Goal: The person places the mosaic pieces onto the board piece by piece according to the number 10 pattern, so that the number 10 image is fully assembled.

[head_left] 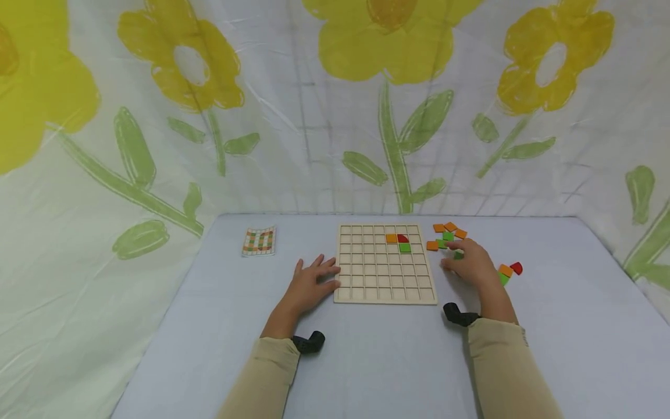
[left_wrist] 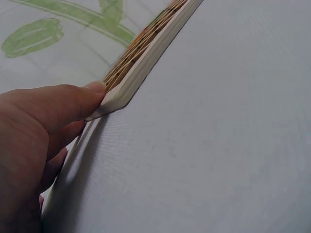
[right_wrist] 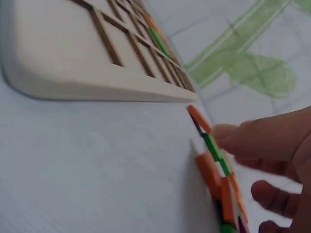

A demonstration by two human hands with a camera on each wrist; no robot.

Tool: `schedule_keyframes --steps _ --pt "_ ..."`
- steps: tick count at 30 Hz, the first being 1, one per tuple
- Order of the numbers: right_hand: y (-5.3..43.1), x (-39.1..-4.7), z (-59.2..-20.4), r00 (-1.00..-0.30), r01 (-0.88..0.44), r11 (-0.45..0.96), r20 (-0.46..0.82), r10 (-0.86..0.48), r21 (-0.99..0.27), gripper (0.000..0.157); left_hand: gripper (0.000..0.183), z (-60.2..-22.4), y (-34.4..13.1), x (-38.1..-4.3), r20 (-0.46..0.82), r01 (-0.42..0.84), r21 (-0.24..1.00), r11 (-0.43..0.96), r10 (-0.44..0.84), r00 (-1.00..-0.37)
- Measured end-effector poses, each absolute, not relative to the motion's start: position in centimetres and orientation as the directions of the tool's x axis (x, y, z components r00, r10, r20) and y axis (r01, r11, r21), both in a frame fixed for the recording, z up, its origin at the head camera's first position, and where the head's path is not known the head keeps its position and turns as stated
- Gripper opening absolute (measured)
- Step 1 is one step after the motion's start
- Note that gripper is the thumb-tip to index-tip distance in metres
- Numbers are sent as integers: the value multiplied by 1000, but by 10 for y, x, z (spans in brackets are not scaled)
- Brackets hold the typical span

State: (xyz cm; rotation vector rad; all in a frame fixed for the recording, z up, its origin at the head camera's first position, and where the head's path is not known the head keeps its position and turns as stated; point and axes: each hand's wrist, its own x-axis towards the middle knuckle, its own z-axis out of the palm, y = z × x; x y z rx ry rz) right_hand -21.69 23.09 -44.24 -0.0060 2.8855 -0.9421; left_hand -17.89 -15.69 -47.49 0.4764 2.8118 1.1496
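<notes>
A pale wooden grid board (head_left: 384, 273) lies mid-table with an orange square tile (head_left: 391, 238), a red quarter-round tile (head_left: 402, 238) and a green square tile (head_left: 405, 248) in its cells. My left hand (head_left: 309, 288) rests at the board's left edge, fingers spread; in the left wrist view its thumb (left_wrist: 90, 97) touches the board near a corner. Right of the board, my right hand (head_left: 473, 265) is over loose orange and green tiles (head_left: 448, 235), thumb and forefinger apart. In the right wrist view the thumb (right_wrist: 262, 133) appears beside the tiles; contact is unclear.
A small patterned card (head_left: 259, 241) with a coloured grid lies at the table's back left. Right of my right hand are an orange tile (head_left: 505, 270), a red rounded tile (head_left: 516, 268) and a green tile (head_left: 504, 279). A flower-printed curtain (head_left: 324, 128) hangs behind the table.
</notes>
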Motion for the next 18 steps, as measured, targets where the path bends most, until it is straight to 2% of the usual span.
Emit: schedule_keyframes --steps 3,6,9,14,18 --pt "228 -222 -448 -990 -103 809 -15 -137 -579 49 38 -477 -157 -179 60 263 699 665 312 -948" --pt "224 -224 -452 -978 -153 813 -30 -205 -561 47 38 -479 -156 -179 65 275 702 657 326 -943" --pt "221 -224 -453 -978 -121 828 -75 -193 -547 42 39 -480 -155 -179 52 267 695 667 324 -945" --pt "218 -225 -453 -989 -89 846 -52 -137 -526 32 39 -477 -156 -179 43 255 687 681 312 -949" --pt "217 -226 -454 -993 -72 844 -39 -110 -532 31 39 -475 -157 -180 40 254 680 688 311 -949"
